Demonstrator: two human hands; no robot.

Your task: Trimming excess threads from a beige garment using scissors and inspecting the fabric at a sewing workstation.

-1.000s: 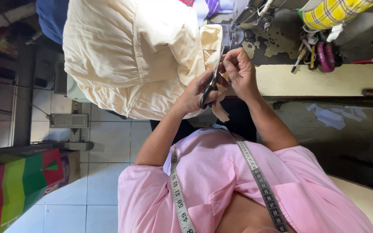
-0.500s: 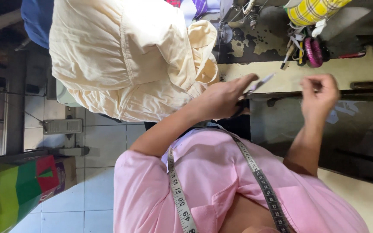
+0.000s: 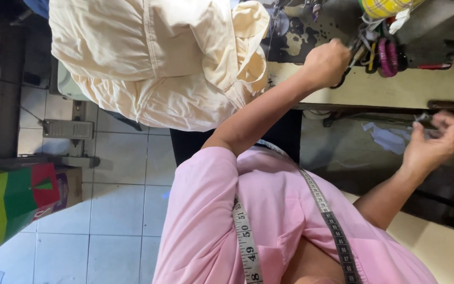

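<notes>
Now, look at the left hand [image 3: 326, 63]: it sits curled into a loose fist at the far edge of the desk [image 3: 421, 90], knuckles up, its fingers folded under and pressed into a heap of tools [image 3: 366, 50]. Something dark shows just past the fist, but whether the fingers actually grip it, I cannot tell; the hand covers it.

Over at the right hand [image 3: 431, 148], held out below the desk's near edge. Thumb and forefinger are pinched together on a tiny pale bit [image 3: 422, 117], the other fingers curled loosely behind. That bit is too small to name: thread, scrap or pin, it could be any.

Just beside the left forearm, a big cream cloth [image 3: 153, 58] is bunched on the desk's left end and spills over its edge towards the tiled floor [image 3: 116, 221], seams and soft folds plainly showing. Its upper part runs out of view.

Among the tools lie pink loops [image 3: 387, 55], half buried. A yellow checked thing [image 3: 382, 6] at the far edge is cut off. A tape measure [image 3: 248, 244] hangs round the neck, over the pink shirt [image 3: 206, 221].
</notes>
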